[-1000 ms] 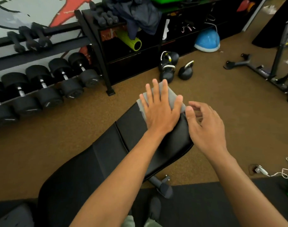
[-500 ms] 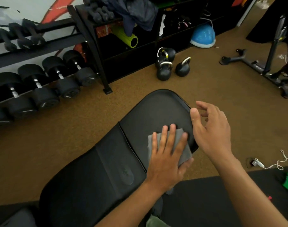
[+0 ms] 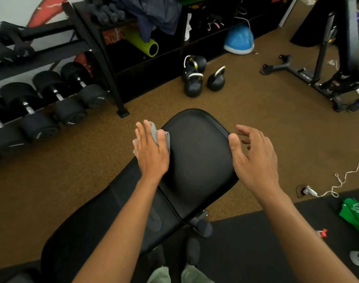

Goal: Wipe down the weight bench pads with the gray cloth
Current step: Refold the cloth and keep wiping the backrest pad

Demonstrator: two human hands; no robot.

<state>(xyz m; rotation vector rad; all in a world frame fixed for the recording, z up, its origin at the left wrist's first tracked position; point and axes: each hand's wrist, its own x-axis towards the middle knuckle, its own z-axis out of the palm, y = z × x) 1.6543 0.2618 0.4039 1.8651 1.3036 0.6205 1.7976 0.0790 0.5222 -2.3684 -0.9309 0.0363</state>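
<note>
Seat pad runs near-L to far-R, rounded end twd 3 kettlebells. L hand, fingers flat, presses gray cloth over its L edge. R hand loose, empty, by R edge; brown floor both sides.

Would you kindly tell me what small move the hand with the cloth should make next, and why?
Probably sweep the left hand and gray cloth rightward across the seat pad. The cloth sits at the pad's left edge, partly overhanging it, with the pad's middle bare up to the open right hand at the right edge.
</note>
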